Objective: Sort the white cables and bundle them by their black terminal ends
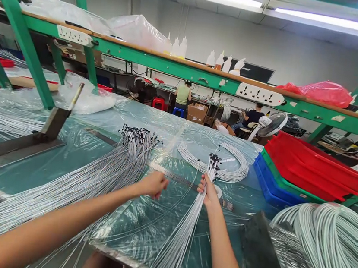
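Observation:
My right hand is closed around a bundle of thin white cables, just below their black connector ends. The bundle's loose tails fan down over the table's front edge. My left hand hovers over the table with curled fingers; whether anything is in them is hidden. To its left lies a larger pile of white cables with black ends. One single cable curves between my two hands. A metal ruler lies flat behind them, and a white tape roll sits beside my right wrist.
A coil of white cable lies behind my right hand. Stacked red, green and blue trays and large cable coils stand on the right. At left is a metal bracket. A green shelf beam crosses above; people sit beyond.

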`<state>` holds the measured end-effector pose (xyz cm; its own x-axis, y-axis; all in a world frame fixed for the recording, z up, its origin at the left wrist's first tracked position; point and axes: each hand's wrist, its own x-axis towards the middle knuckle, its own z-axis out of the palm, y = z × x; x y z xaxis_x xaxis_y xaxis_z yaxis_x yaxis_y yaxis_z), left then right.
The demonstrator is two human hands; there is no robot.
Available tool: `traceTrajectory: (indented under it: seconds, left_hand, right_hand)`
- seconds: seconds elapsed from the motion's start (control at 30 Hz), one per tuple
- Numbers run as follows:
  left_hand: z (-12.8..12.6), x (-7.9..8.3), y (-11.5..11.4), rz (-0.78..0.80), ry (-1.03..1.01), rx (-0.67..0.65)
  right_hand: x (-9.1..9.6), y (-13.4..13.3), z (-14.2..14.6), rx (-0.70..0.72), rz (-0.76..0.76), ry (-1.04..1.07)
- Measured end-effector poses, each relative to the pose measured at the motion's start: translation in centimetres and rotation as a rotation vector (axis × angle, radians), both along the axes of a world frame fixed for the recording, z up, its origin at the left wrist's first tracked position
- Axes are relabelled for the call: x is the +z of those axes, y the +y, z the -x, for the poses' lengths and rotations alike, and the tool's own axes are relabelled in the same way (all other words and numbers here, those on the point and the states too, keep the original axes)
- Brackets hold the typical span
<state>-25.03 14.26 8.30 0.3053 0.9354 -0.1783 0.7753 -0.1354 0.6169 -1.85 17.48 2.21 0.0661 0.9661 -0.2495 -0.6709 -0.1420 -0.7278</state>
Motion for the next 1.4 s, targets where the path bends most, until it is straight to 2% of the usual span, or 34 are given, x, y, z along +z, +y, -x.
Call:
traceTrajectory:
  seconds: [0.07,0.1,0.2,0.43,0.57,0.7,0.83,1.0,1.17,1.4]
  left_hand:
    - [-0.6,-3.4,-0.8,-0.037,0.095,0.008]
    - [-1.0,-4.5,-0.9,-0.068,0.140,0.016]
    - [-2.7,-6.2,-0.4,-0.150,0.247,0.034]
    - [-8.0,-6.5,4.1,-0.196,0.337,0.025]
    - [-9.5,-6.5,5.2,-0.229,0.361,0.000]
    - [-10.0,-5.7,4.3,-0.314,0.339,-0.050]
    - [-10.8,-4.9,2.2,-0.384,0.260,-0.072]
    - [-11.9,-6.0,-0.3,-0.357,0.172,-0.074]
    - [-12.4,-7.1,-0.1,-0.330,-0.127,-0.043]
    - [-11.8,-7.3,-0.2,-0.326,-0.253,0.032]
  right_hand:
    - [-0.6,-0.1,-0.6,-0.008,-0.008,0.015]
    - [-0.8,-0.2,-0.8,-0.010,-0.014,0.019]
    - [-1.4,-0.4,-1.1,-0.004,-0.026,0.021]
    - [-2.0,-0.3,-1.4,0.005,-0.028,0.024]
    - [-2.1,-0.4,-1.7,0.004,-0.049,0.026]
    - [-2.4,-0.3,-1.7,-0.005,-0.080,0.034]
    - [-2.9,0.1,-1.7,-0.037,-0.088,0.043]
    - [-3.3,0.4,-1.5,-0.103,-0.079,0.056]
    - [-2.8,0.1,-1.4,-0.104,-0.090,0.083]
    - [-2.5,-0.2,-1.5,-0.096,-0.106,0.096]
